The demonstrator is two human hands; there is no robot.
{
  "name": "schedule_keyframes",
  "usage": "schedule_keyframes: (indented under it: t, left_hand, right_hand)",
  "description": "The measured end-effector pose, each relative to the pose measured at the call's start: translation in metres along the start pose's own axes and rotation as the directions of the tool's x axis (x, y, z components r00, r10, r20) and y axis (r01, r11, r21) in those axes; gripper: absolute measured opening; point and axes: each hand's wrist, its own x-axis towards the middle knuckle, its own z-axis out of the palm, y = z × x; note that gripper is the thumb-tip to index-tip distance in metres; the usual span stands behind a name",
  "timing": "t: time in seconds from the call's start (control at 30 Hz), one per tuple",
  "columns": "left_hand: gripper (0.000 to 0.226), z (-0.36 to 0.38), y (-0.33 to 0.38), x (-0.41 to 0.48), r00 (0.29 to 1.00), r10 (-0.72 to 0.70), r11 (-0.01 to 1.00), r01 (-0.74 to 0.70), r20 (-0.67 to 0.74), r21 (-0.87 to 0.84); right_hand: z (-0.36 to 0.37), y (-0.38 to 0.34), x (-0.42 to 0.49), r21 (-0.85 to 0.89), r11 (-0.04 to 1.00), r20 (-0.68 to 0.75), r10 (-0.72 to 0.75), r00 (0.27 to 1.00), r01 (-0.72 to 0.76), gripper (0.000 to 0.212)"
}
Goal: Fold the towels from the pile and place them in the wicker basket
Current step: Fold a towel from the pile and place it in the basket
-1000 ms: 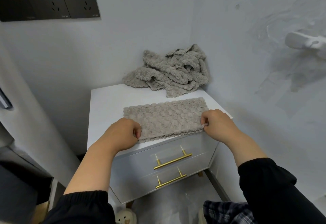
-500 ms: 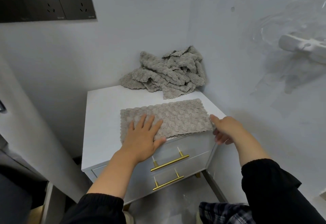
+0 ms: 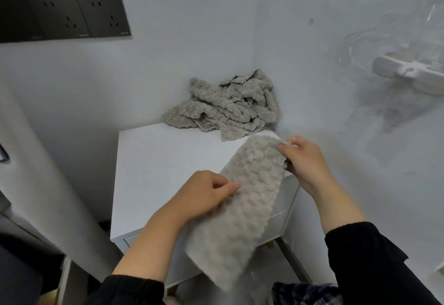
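Observation:
A folded grey towel (image 3: 242, 208) hangs lifted off the white cabinet top (image 3: 163, 158), slanting from upper right down toward me. My right hand (image 3: 302, 160) grips its far end near the cabinet's right edge. My left hand (image 3: 206, 194) pinches the towel's left edge about midway along. The near end of the towel dangles loose and blurred over the cabinet front. A crumpled pile of grey towels (image 3: 228, 105) lies in the back corner of the cabinet top. No wicker basket is in view.
Walls close in behind and to the right of the cabinet. A black socket panel (image 3: 64, 16) sits on the back wall at upper left. A white fixture (image 3: 408, 71) sticks out of the right wall.
The towel lay flat on the cabinet with my left palm pressing it. Now both hands hold it and it is lifted and turned lengthwise toward me.

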Motion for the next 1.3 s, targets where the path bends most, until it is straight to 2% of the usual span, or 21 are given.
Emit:
schedule_keyframes:
  t: [0.03,0.1,0.13,0.2,0.23,0.27,0.3,0.4,0.47,0.63,0.77,0.83,0.87,0.93,0.97,1.0,1.07,1.13,1.17,1.27,1.3]
  left_hand:
    - [0.032,0.001,0.001,0.000,0.995,0.002,0.999,-0.007,-0.099,-0.051]
    - [0.017,0.000,0.000,0.003,0.940,0.006,0.996,-0.038,-0.340,-0.086]
    - [0.025,-0.003,0.000,0.005,0.931,-0.018,0.989,-0.037,-0.364,-0.144]
    - [0.074,-0.008,-0.002,0.008,0.971,-0.078,0.953,0.006,-0.225,-0.302]
    - [0.089,-0.008,-0.004,0.009,0.985,-0.098,0.934,0.043,-0.140,-0.355]
    - [0.094,-0.006,-0.006,0.009,0.992,-0.097,0.923,0.059,-0.082,-0.380]
    - [0.087,-0.004,-0.009,0.009,0.995,-0.084,0.921,0.056,-0.056,-0.385]
    - [0.037,0.001,-0.007,0.010,0.994,-0.064,0.919,0.024,-0.089,-0.394]
    - [0.021,0.001,-0.006,0.011,0.986,-0.076,0.919,0.012,-0.148,-0.394]
    - [0.035,0.000,0.003,0.007,0.956,-0.032,0.924,-0.083,-0.290,-0.373]
    - [0.042,-0.002,0.010,0.002,0.949,0.006,0.900,-0.143,-0.314,-0.413]
    - [0.044,-0.004,0.012,0.002,0.947,0.019,0.891,-0.161,-0.321,-0.423]
    - [0.044,-0.005,0.014,0.001,0.946,0.023,0.887,-0.168,-0.322,-0.430]
    - [0.043,-0.006,0.018,-0.002,0.949,0.018,0.870,-0.170,-0.314,-0.463]
    - [0.043,-0.006,0.019,-0.002,0.952,0.018,0.865,-0.168,-0.306,-0.473]
    - [0.042,-0.006,0.020,-0.003,0.954,0.020,0.860,-0.169,-0.299,-0.481]
    - [0.040,-0.007,0.019,-0.004,0.955,-0.003,0.834,-0.161,-0.296,-0.527]
    - [0.033,-0.008,0.018,-0.001,0.946,-0.064,0.794,-0.144,-0.317,-0.590]
    - [0.029,-0.008,0.017,0.001,0.948,-0.105,0.745,-0.126,-0.301,-0.655]
    - [0.059,-0.011,0.011,0.006,0.974,-0.204,0.524,0.022,-0.100,-0.851]
    - [0.059,-0.012,0.008,0.007,0.976,-0.215,0.502,0.086,-0.028,-0.860]
  right_hand:
    - [0.001,-0.006,-0.005,0.007,1.000,0.068,-0.019,0.998,0.018,0.020]
    - [0.004,-0.017,-0.017,-0.054,0.995,0.197,-0.068,0.978,0.080,0.020]
    - [0.006,-0.021,-0.023,-0.078,0.991,0.255,-0.087,0.963,0.110,0.021]
    - [0.009,-0.023,-0.030,-0.094,0.987,0.339,-0.093,0.936,0.132,0.021]
    - [0.011,-0.023,-0.032,-0.110,0.984,0.360,-0.092,0.929,0.140,0.021]
    - [0.013,-0.022,-0.033,-0.129,0.980,0.367,-0.098,0.925,0.155,0.021]
    - [0.014,-0.020,-0.033,-0.150,0.974,0.360,-0.104,0.927,0.168,0.022]
    - [0.016,-0.018,-0.032,-0.176,0.967,0.303,-0.124,0.945,0.184,0.023]
    - [0.018,-0.018,-0.032,-0.188,0.962,0.273,-0.141,0.952,0.197,0.022]
    - [0.021,-0.017,-0.030,-0.236,0.933,0.202,-0.226,0.953,0.271,0.032]
    - [0.013,-0.015,-0.023,-0.110,0.967,0.191,-0.207,0.959,0.231,0.034]
    - [0.008,-0.014,-0.019,0.052,0.992,0.295,-0.126,0.947,0.116,0.046]
    - [0.005,-0.013,-0.017,0.111,0.993,0.392,-0.084,0.916,0.044,0.058]
    - [-0.001,-0.012,-0.016,0.105,0.992,0.574,-0.002,0.819,-0.071,0.075]
    - [-0.002,-0.011,-0.017,0.059,0.994,0.624,0.034,0.781,-0.090,0.071]
    - [-0.002,-0.010,-0.018,0.001,0.997,0.635,0.058,0.770,-0.076,0.059]
    - [0.000,-0.009,-0.021,-0.054,0.998,0.565,0.060,0.823,-0.035,0.033]
    - [0.003,-0.009,-0.022,-0.059,0.998,0.497,0.015,0.868,0.016,0.027]
    - [0.004,-0.009,-0.023,-0.046,0.998,0.481,-0.007,0.877,0.034,0.025]
    - [0.009,-0.011,-0.026,-0.031,0.998,0.441,-0.039,0.897,0.058,0.010]
    - [0.010,-0.011,-0.026,-0.055,0.996,0.425,-0.042,0.904,0.072,0.007]
